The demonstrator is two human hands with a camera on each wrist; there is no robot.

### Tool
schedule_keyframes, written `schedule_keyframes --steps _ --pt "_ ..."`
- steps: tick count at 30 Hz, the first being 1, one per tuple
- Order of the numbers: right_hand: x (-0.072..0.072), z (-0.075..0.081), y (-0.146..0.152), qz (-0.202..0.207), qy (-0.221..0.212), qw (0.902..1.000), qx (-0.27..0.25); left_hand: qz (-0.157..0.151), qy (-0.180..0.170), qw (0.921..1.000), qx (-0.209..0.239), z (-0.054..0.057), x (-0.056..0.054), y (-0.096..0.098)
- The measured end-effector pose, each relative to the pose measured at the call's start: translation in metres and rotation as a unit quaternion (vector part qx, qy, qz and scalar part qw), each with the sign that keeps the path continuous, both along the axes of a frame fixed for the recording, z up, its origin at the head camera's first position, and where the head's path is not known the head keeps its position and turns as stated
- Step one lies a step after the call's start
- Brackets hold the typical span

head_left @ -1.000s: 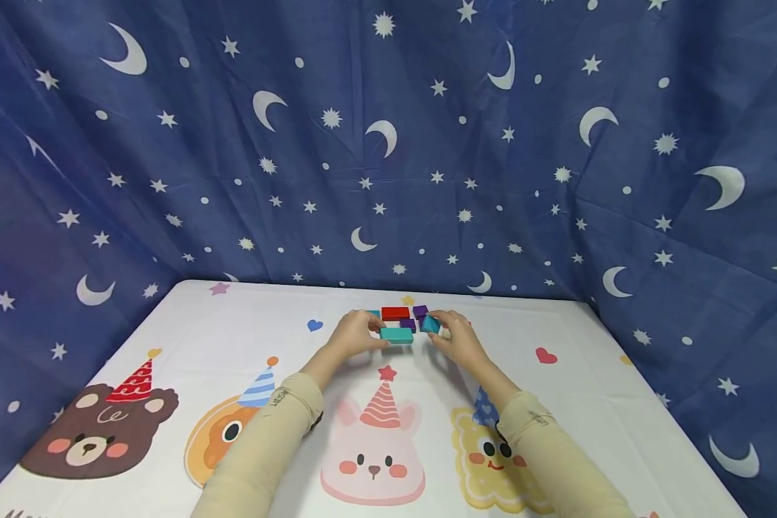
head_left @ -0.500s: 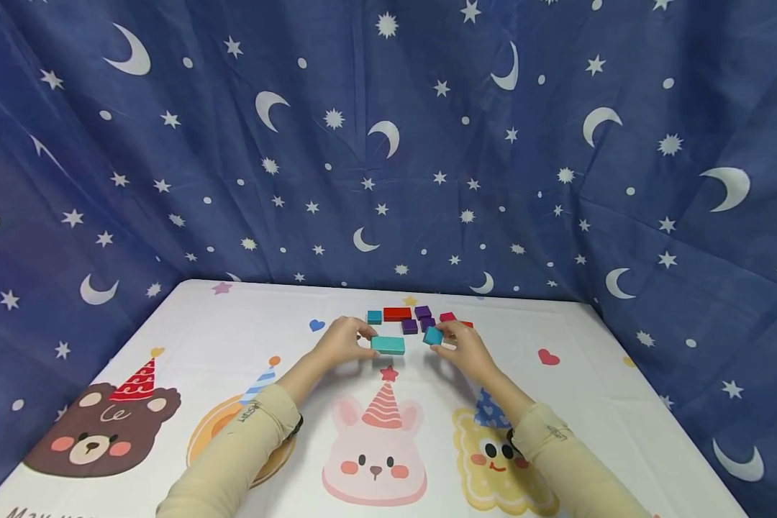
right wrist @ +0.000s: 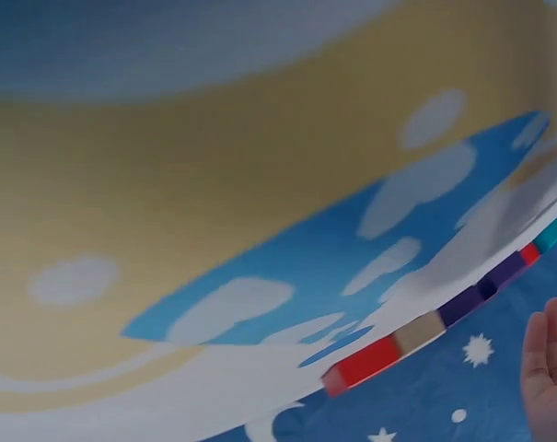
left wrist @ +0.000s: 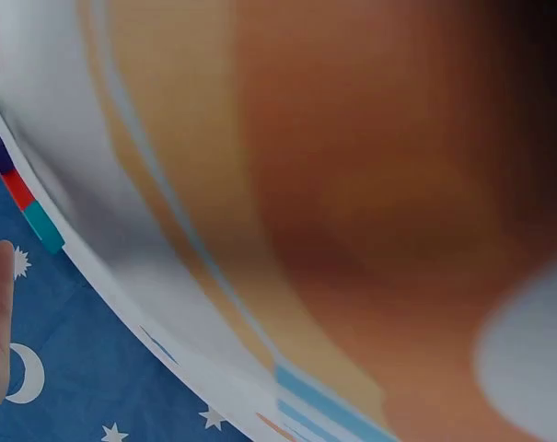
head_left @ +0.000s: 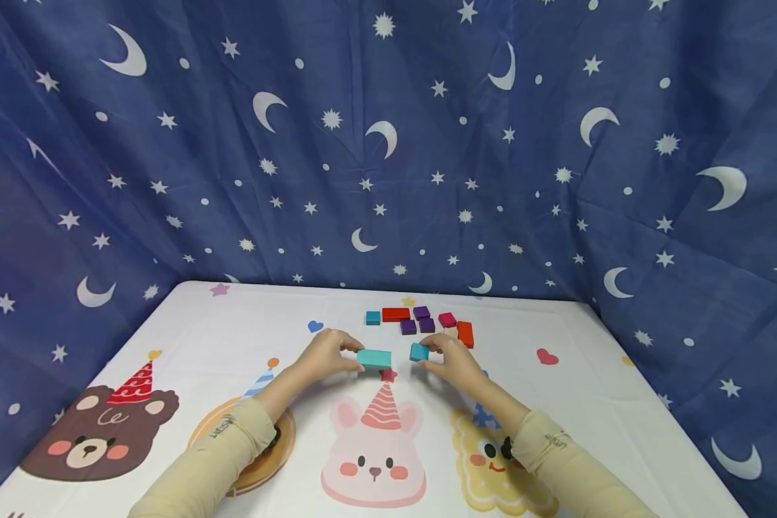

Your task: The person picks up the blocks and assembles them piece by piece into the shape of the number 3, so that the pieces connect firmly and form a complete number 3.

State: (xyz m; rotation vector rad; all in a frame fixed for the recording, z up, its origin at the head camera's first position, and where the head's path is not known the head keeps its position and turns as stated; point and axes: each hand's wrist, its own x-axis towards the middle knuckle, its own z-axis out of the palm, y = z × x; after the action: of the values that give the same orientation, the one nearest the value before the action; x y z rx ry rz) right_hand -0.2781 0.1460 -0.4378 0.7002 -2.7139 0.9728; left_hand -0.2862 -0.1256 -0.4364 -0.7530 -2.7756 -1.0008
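Note:
In the head view, the left hand pinches a long turquoise block by its left end, thumb in front and fingers behind. Facing it across a small gap, the right hand pinches a small blue block. Both blocks are low over the white cloth near the star above the printed rabbit; whether they touch the cloth I cannot tell. Only part of each hand shows in its own wrist view, and neither held block is visible there.
Behind the hands lie a teal block, a long red block, several purple blocks, a pink block, an orange-red block and a partly hidden beige block. A blue star-patterned curtain hangs behind the table.
Both hands have drawn back toward the person with their blocks, away from the other blocks. The turquoise block has shifted left, and the blue one slightly left and nearer.

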Motion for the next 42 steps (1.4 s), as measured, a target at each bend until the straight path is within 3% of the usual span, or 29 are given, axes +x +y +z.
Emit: schedule_keyframes --steps 7,19,25,33,42 --pt "0.001 0.0 -0.011 0.036 -0.004 0.9986 0.039 0.018 0.0 0.9998 0.002 -0.004 0.002 -0.007" --pt "-0.003 -0.005 -0.025 0.036 -0.061 0.994 0.083 -0.004 -0.019 0.9996 0.023 -0.012 -0.002 -0.003" --pt "-0.005 -0.006 -0.03 0.066 -0.061 0.9907 0.102 0.0 -0.023 0.9996 0.016 -0.012 -0.002 0.0" --pt "-0.007 -0.005 -0.033 0.055 -0.061 0.9888 0.125 0.019 -0.043 0.9987 0.019 -0.013 0.0 0.005" --pt "-0.007 -0.002 -0.038 0.059 -0.086 0.9833 0.149 0.03 -0.056 0.9974 -0.035 -0.01 -0.001 0.01"
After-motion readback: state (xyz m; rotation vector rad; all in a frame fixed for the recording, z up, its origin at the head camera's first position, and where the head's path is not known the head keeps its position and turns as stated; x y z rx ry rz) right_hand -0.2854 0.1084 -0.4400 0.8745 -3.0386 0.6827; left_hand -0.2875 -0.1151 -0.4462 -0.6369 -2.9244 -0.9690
